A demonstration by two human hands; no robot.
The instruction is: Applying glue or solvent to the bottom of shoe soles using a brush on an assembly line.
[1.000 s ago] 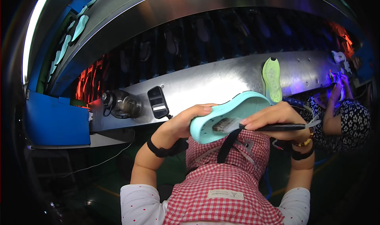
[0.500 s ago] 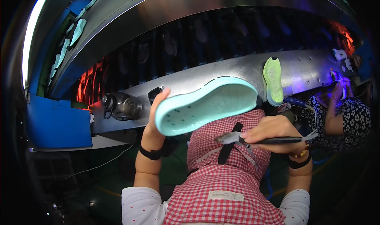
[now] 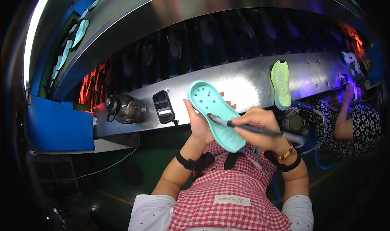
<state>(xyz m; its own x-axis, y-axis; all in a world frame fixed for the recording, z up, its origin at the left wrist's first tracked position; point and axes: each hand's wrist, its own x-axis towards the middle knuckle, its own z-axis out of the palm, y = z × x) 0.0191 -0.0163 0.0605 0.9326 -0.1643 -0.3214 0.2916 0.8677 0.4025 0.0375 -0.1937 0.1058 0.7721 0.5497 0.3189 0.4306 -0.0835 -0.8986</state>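
My left hand [image 3: 200,123] holds a mint-green shoe sole [image 3: 215,112] from beneath, its dotted inner face turned up toward me. In my right hand [image 3: 260,127] is a dark pen-like brush tool [image 3: 243,127], and its tip rests on the middle of the sole. Both hands are in front of my chest, over a red checked apron [image 3: 231,190].
A long metal conveyor wall [image 3: 243,84] runs across the view, with a lime-green sole [image 3: 281,84] propped on its ledge. A black switch box [image 3: 163,106] and a round motor [image 3: 128,108] sit at left beside a blue bin [image 3: 59,127]. Another person in a dotted top [image 3: 357,121] works at right.
The sole was lifted, swung out to the left, then turned so its inner face is up. My right hand brought the tool's tip onto it.
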